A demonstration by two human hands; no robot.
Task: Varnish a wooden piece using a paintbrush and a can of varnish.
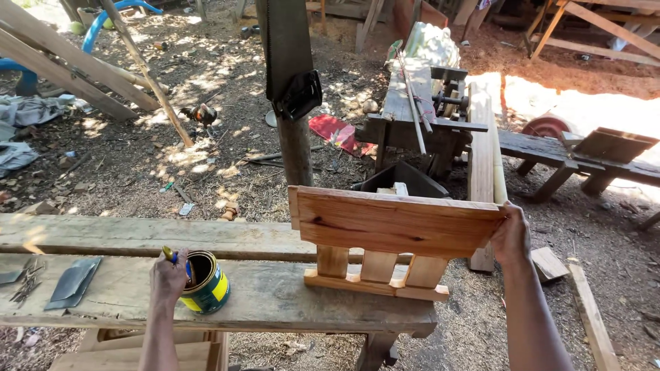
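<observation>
The place was an open yard (172,158) of dirt and sawdust, dappled with sun and shade, with loose timber lying about. A post (295,148) stood beyond the desk with a saw (285,48) hung on it, blade up. Slanted planks (69,65) leaned at the far left, and a low bench (543,148) sat at the right. A cluttered work stand (419,113) stood behind, with a long pale board (485,148) running away beside it. A chicken (203,115) stood in the shade further off.

The desk (275,295) was a rough grey plank top, long from left to right, with a second plank (137,233) lying just behind it.

A wooden frame (395,227) stood upright on the desk's right end. Its wide reddish top board ran left to right, long axis level, its face toward the camera. Three short slats (378,266) ran down to a thin bottom rail (375,285) resting on the desk's edge.

The right hand (510,237) gripped the top board's right end, fingers wrapped round it.

A tin (206,282) stood open and upright on the desk, left of the frame and apart from it. The left hand (168,275) was closed on a brush (172,257), its end dipped in the tin.

A dark flat sheet (72,282) lay at the left, with nails (26,285) beside it.
</observation>
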